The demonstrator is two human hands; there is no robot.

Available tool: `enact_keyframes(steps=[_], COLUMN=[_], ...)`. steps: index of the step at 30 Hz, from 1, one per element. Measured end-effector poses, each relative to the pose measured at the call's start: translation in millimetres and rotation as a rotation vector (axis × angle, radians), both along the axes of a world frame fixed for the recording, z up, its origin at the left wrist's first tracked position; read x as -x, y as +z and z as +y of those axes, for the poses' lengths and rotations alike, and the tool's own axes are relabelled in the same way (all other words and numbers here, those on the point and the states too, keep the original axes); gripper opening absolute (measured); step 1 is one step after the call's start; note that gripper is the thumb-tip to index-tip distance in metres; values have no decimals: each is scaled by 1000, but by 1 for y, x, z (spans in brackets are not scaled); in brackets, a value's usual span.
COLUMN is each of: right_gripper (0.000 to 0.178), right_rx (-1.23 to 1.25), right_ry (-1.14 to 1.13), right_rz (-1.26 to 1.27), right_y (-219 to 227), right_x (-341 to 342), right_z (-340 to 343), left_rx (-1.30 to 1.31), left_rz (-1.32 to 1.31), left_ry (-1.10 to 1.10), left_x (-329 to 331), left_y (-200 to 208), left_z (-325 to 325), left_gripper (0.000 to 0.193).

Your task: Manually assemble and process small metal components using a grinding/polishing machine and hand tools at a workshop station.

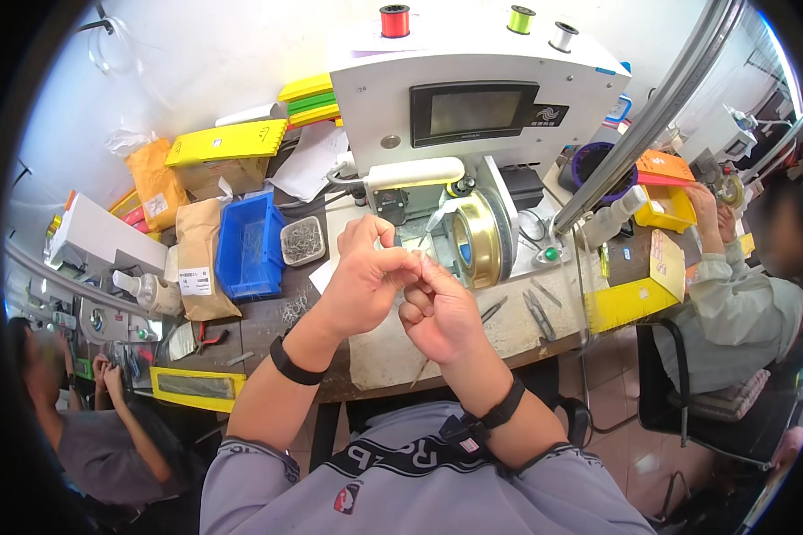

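Note:
Both hands meet in front of a white machine (379,98), above a pale, stained mat (384,352). Thumb and fingers of my left hand (366,276) are pinched together, and they touch the pinched fingertips of my right hand (442,312). Whatever lies between the fingertips is too small to make out. Just beyond my hands is the machine's gold-coloured wheel (477,241). To the right of my right hand, a pair of pliers (539,316) and a slim metal tool (494,308) rest on the mat.
Left of my hands stand a small tub of metal pieces (303,241), a blue bin (250,245) and a brown paper bag (203,259). Loose metal bits (294,308) lie nearby. A metal post (642,116) slants up at right. Co-workers sit on both sides.

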State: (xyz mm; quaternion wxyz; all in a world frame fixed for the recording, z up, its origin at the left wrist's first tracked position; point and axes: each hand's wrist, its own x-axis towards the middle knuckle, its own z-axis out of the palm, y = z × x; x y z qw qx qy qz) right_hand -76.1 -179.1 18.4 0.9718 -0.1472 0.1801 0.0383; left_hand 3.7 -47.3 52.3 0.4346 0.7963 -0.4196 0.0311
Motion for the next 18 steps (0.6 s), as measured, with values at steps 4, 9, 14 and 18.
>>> enact_keyframes(steps=[4, 9, 14, 18], right_gripper=[11, 11, 15, 14], right_rx=[93, 167, 98, 466], right_ry=[-35, -38, 49, -23], right_rz=[-24, 2, 21, 1], right_y=[2, 6, 0, -9], right_x=[11, 44, 43, 55], right_z=[7, 12, -2, -1], left_rx=[-4, -2, 51, 261], left_rz=[-72, -198, -98, 381], left_ry=[-5, -87, -93, -205], left_x=[6, 31, 32, 39], left_y=[-4, 1, -3, -3], left_z=[8, 19, 20, 17], left_gripper=[15, 20, 13, 5])
